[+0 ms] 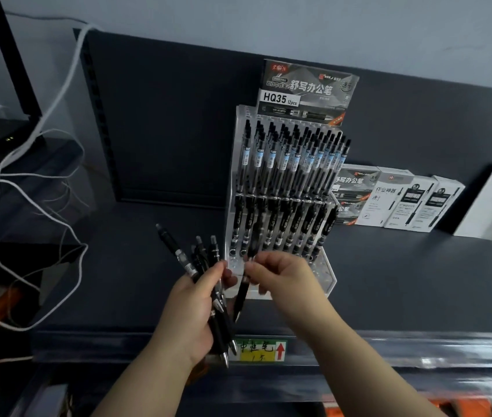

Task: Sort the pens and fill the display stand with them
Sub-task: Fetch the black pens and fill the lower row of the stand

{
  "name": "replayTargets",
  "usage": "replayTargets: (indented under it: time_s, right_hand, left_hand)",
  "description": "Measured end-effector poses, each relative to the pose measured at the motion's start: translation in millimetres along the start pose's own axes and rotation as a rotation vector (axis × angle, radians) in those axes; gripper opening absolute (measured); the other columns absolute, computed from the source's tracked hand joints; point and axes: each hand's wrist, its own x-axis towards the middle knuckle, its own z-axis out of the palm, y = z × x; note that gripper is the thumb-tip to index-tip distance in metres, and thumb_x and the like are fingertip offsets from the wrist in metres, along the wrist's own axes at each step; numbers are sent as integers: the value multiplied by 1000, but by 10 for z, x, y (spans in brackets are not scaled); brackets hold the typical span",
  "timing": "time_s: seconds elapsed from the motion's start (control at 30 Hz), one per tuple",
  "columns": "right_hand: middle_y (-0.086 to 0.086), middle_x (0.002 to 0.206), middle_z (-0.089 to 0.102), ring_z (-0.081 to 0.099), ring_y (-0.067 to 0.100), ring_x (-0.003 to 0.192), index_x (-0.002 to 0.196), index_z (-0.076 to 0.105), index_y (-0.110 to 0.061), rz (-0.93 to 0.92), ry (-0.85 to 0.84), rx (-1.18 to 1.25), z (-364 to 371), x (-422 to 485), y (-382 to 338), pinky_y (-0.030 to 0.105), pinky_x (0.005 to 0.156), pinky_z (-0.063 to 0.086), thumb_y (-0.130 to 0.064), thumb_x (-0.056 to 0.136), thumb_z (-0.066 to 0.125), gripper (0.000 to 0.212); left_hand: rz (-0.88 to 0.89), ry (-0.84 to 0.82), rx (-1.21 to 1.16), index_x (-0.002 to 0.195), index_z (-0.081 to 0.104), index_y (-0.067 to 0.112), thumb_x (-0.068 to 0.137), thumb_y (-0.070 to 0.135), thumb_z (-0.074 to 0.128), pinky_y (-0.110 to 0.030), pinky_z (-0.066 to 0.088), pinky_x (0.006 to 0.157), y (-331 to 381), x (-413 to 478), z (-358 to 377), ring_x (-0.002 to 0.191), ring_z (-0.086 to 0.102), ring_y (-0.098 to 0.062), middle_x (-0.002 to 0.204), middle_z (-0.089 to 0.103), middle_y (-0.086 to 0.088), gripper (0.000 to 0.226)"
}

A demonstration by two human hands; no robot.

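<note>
A clear acrylic display stand [327,275] sits on a dark shelf [404,266], stepped in two tiers. The upper tier holds a dense row of transparent-barrelled pens [292,158] with pale blue labels, clickers up. The lower tier holds a row of black pens [283,224], also upright, filling most of its width; holes at the near left end look open. The front tray of the stand shows bare plastic. A printed pen box [307,91] marked HQ35 stands behind the top of the stand.

The left hand [196,305] is closed around a bundle of black pens [208,266], clickers fanned upward and metal tips pointing down past the palm. The right hand [280,275] pinches a single black pen [242,291] between thumb and fingertips near its upper end, the pen hanging tip-down just in front of the stand's lower left corner, close beside the bundle.

To the right of the stand, several more pen boxes [398,200] line the back of the shelf. A yellow and green price label [261,350] sits on the shelf edge. White cables [28,182] trail across the left side.
</note>
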Motion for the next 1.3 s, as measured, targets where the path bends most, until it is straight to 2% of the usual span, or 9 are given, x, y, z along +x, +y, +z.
replayTargets:
  time_s: [0.1,0.23,0.43,0.63,0.73,0.87,1.07,1.2,1.3]
  right_hand:
    - [-3,82,68,62,0,69,105,63,-10,-70,215,-36,-17,119,-82,14,63,50,-19,86,65,22]
    - [-13,80,64,58,-5,67,99,59,-19,-207,396,-174,4,239,-212,5,57,44,-22,87,65,14]
    - [-18,76,57,53,-7,65,115,60,-13,-243,338,-454,141,419,-115,4,54,43,-23,91,59,26]
    - [-6,69,57,56,6,61,102,66,-11,-188,265,-629,216,522,-33,6,48,33,-24,94,54,20]
    - [-6,61,51,45,0,52,100,66,-9,-179,247,-674,217,559,-18,8,43,28,-25,95,52,23]
    - [-4,59,48,44,8,52,93,63,-4,-177,218,-723,219,577,-7,19,45,31,-22,96,49,23]
    - [-3,67,52,44,6,54,103,64,-6,-187,181,-765,241,543,-4,13,46,29,-23,96,47,25]
    - [3,85,67,55,13,71,102,63,-7,-172,222,-708,255,537,-19,21,64,42,-33,90,58,29]
    - [7,88,69,57,16,74,104,63,-6,-161,236,-726,260,542,-23,22,64,41,-31,92,56,29]
  left_hand:
    - [15,59,-89,93,63,4,89,14,59,-43,55,74,38,51,-88,82,63,-23,78,62,-8,11]
    - [34,104,-118,89,63,6,88,11,61,-41,55,72,77,73,-165,74,62,-19,77,61,-6,6]
    - [54,120,-115,90,65,6,87,12,63,-37,55,67,95,66,-207,68,62,-16,75,61,-5,8]
    - [64,126,-132,87,64,7,87,12,63,-35,54,63,112,47,-222,66,61,-15,72,61,-4,5]
    - [71,127,-132,88,65,7,87,11,62,-36,53,64,111,42,-234,67,60,-15,72,61,-4,5]
    - [72,123,-127,87,65,7,87,11,62,-37,53,66,108,39,-236,68,60,-16,72,61,-4,6]
    - [74,124,-111,87,64,6,87,12,62,-36,54,65,108,26,-230,69,61,-16,72,61,-4,7]
    - [67,129,-114,86,65,6,87,11,62,-37,54,67,105,5,-238,69,61,-16,73,61,-4,6]
    - [59,132,-118,87,65,6,87,11,62,-37,54,67,103,-12,-246,69,61,-16,73,61,-5,6]
